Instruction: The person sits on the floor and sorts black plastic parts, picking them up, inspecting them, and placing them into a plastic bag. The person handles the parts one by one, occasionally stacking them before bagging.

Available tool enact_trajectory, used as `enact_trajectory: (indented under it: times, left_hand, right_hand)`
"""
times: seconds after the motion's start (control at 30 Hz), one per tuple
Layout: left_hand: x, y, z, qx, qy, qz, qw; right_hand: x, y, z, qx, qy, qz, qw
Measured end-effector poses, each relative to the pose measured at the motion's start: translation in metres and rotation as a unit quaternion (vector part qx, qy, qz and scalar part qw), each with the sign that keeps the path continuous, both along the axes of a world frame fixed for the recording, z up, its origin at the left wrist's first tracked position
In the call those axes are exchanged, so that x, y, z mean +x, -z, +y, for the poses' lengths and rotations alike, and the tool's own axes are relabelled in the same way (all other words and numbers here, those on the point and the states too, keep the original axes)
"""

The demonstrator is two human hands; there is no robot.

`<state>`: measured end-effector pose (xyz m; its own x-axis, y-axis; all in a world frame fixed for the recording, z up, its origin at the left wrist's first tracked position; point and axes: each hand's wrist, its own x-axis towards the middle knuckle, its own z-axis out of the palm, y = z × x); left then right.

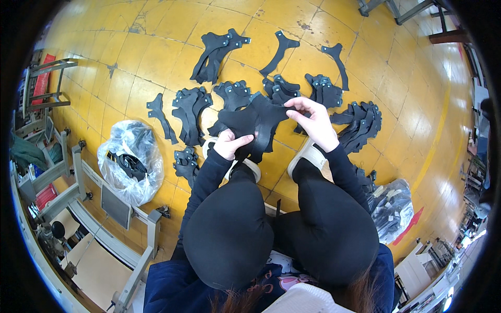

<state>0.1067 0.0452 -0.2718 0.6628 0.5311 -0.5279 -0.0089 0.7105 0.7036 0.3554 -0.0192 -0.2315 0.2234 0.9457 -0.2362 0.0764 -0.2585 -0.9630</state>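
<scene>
Between my knees I hold a stack of black cut fabric pieces (254, 121), branched in shape, above the floor. My left hand (228, 145) grips its lower left part, thumb lying on top. With thumb and fingertips, my right hand (314, 123) pinches the tip of its right arm. Just beyond lie fanned piles of similar black pieces with small pale stickers: one pile (191, 116) to the left, one pile (324, 91) at the far right, and another pile (360, 125) beside my right wrist. How many layers I hold cannot be made out.
A clear plastic bag (130, 163) with black pieces stands at left, another bag (391, 209) at right. Single pieces lie farther off on the yellow tiled floor (172, 47). A metal-framed work table (99, 224) is close on my left. My white shoes (309, 156) flank the held stack.
</scene>
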Motion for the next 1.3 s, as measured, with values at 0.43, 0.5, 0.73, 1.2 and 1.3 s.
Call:
enact_trajectory:
  times: [0.43,0.5,0.73,1.2,1.3]
  left_hand:
    - [-0.005,-0.006,0.000,-0.086,0.046,-0.032,0.995]
    - [-0.004,-0.009,-0.001,-0.097,0.024,-0.097,0.990]
    - [-0.002,-0.004,-0.006,-0.054,0.053,-0.092,0.993]
    - [-0.036,0.050,-0.001,-0.060,-0.106,-0.006,0.993]
    - [-0.055,0.063,0.014,-0.091,-0.191,-0.019,0.977]
  right_hand:
    - [0.021,0.013,-0.010,-0.009,0.104,0.040,0.994]
    - [0.034,0.004,-0.017,0.001,0.131,0.000,0.991]
    - [0.095,-0.024,-0.104,-0.035,0.219,-0.093,0.971]
    - [0.127,0.077,-0.363,-0.404,0.136,0.021,0.904]
    - [0.124,0.143,-0.423,-0.385,0.282,-0.034,0.878]
